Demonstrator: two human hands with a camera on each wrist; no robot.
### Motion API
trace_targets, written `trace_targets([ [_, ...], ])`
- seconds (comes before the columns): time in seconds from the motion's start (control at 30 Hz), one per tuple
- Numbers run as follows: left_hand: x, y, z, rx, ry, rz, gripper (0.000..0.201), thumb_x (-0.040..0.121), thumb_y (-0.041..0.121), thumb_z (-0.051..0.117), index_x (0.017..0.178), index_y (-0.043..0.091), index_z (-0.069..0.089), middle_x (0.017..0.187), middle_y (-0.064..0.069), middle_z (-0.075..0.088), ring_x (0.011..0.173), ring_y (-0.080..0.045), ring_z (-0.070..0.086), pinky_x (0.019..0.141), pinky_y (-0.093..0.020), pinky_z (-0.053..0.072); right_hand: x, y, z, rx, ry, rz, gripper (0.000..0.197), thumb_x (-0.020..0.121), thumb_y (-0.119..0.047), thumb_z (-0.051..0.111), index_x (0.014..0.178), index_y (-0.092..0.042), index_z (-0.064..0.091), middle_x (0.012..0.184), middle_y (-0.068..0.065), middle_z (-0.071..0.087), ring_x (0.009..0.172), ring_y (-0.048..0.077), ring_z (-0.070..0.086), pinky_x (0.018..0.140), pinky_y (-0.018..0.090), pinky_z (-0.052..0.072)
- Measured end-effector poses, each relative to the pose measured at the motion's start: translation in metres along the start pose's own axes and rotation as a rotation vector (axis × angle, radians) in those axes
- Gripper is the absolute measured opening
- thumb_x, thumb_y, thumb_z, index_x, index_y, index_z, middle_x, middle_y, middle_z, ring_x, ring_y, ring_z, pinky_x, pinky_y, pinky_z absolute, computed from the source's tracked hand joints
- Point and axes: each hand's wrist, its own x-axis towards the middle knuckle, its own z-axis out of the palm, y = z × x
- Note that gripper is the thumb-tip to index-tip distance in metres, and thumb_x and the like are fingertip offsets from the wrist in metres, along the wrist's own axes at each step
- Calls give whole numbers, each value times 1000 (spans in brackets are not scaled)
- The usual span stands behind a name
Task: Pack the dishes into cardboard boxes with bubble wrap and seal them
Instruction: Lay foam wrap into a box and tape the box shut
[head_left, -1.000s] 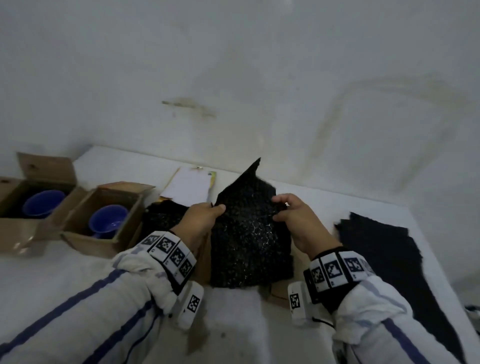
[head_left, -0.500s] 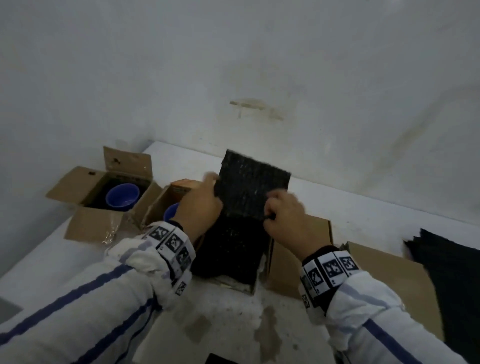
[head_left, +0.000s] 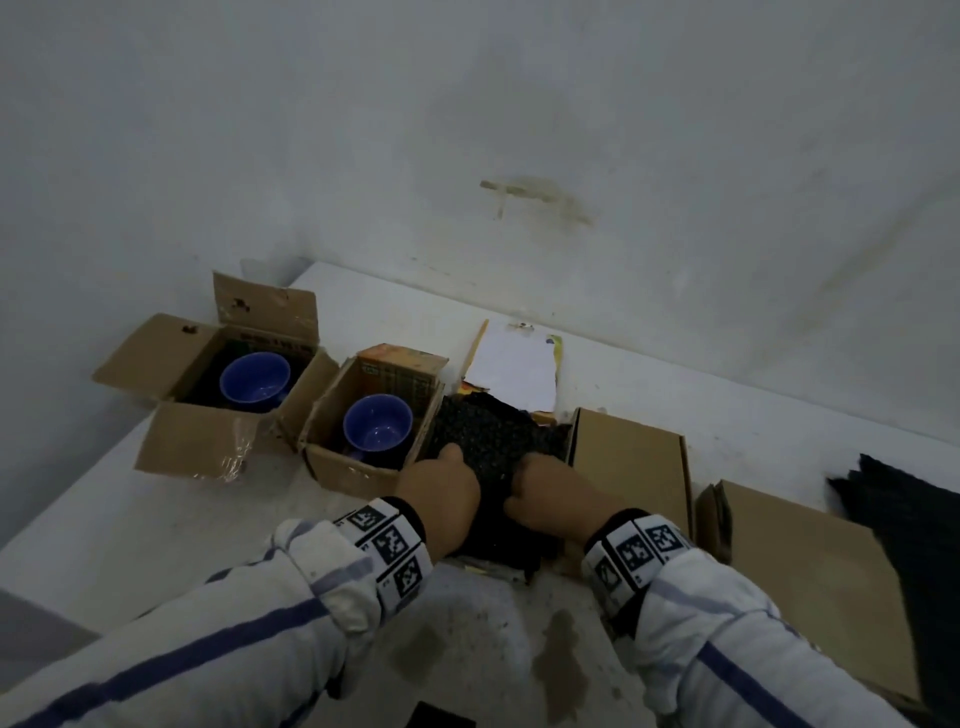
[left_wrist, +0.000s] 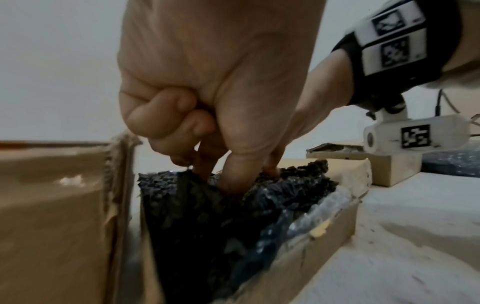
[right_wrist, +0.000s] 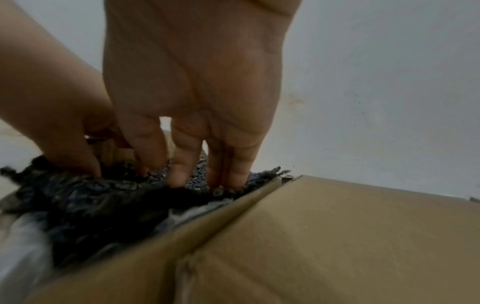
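black bubble wrap (head_left: 493, 436) | blue cups (head_left: 377, 426) | brown boxes (head_left: 631, 457)

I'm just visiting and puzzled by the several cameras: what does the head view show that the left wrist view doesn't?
Only the head view shows two blue ceramic cups in open cardboard boxes and white paper behind. Only the left wrist view shows the left hand with fingers pushed down into the wrap. Both show the black bubble wrap being pressed into a cardboard box.

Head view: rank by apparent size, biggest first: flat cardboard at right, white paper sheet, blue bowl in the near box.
1. flat cardboard, though nearest the camera
2. white paper sheet
3. blue bowl, close to the sheet, so that order is unsure
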Motion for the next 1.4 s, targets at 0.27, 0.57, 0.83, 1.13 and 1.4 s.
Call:
trace_targets([
  [0.27,22,1,3,-397,11,-17,60,87,36,62,131,5,35,137,-19,29,117,-35,43,97,-40,42,27,3,-2,-293,-111,143,112,69,-61,70,150,-12,9,154,17,14,142,35,17,116,49,20],
  [0.57,45,-3,37,-421,-86,-127,122,66,62,73,150,10,1,156,-18,-19,144,-38,-5,115,-49,18,43,15,-2,-344,-211,184,132,59,-72,70,150,-18,-8,158,14,2,146,32,7,117,53,4],
  [0.83,51,2,49,-388,-9,-137,116,66,59,74,148,12,5,156,-18,-13,142,-39,1,112,-48,24,35,21,-2,-357,-145,128,126,62,-74,65,150,-21,-8,158,13,2,146,31,4,114,57,-2],
  [1.13,51,5,59,-448,7,-144,122,69,57,73,150,13,-6,156,-15,-19,144,-36,-8,116,-49,17,24,15,9,-550,-188,114,125,66,-65,70,149,-27,-15,156,22,-3,145,37,-3,113,58,-4],
  [1.4,42,6,49,-466,-1,-149,117,69,59,71,150,16,-1,156,-16,-16,144,-37,-5,115,-48,18,13,28,-1,-230,-111,39,116,71,-52,73,150,-30,-9,158,12,-11,146,30,-9,114,54,-5],
])
